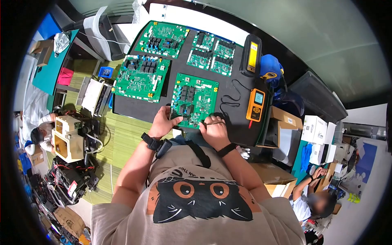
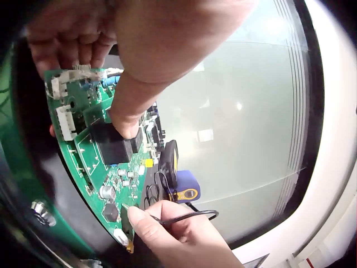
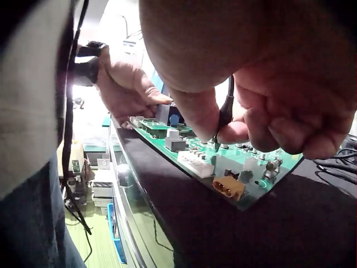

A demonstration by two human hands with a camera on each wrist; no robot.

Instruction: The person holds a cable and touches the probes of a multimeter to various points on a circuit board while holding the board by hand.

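A green circuit board (image 1: pixel 207 96) lies near the mat's front edge. My left hand (image 1: pixel 162 122) grips its left edge; in the left wrist view the thumb of that hand (image 2: pixel 162 56) presses on a black component (image 2: pixel 111 144). At the board's front right corner, my right hand (image 1: pixel 215 131) pinches a thin black probe with a lead. The right wrist view shows the probe (image 3: pixel 225 111) between thumb and fingers of the right hand (image 3: pixel 251 72), its tip down at the board, close to a white connector (image 3: pixel 195 163); whether it touches cannot be told.
Two large green boards (image 1: pixel 141 79) lie left and back left on the dark mat (image 1: pixel 241 132), several small boards (image 1: pixel 200 58) at the back. An orange meter (image 1: pixel 255 105) with a black lead (image 1: pixel 230 98) is right, a black-and-yellow device (image 1: pixel 252 56) behind it. Cardboard boxes stand farther right.
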